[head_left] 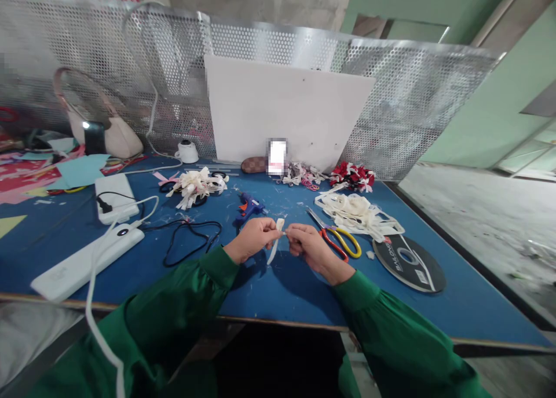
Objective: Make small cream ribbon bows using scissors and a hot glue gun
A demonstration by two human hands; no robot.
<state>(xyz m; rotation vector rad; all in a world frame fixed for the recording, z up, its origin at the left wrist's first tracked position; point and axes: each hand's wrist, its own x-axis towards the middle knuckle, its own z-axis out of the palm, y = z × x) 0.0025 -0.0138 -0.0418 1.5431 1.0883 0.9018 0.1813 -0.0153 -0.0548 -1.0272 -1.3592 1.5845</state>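
Observation:
My left hand [255, 238] is closed on a short cream ribbon [273, 252], whose one end sticks up above the fingers and whose other end hangs down below them. Close beside it, my right hand [309, 246] is closed in a pinch near the ribbon's middle; what lies between its fingertips is too small to make out. A blue glue gun [249, 206] rests behind my left hand. Scissors [334, 233] with red and yellow handles lie open just right of my right hand.
Cream ribbon [358, 214] is heaped at the right, near a black reel [408, 263]. Bow piles [193, 185] and a phone [277, 156] stand farther back. White power strips [89, 263], cables and a handbag [124, 137] are at the left. A white board [286, 108] rises behind.

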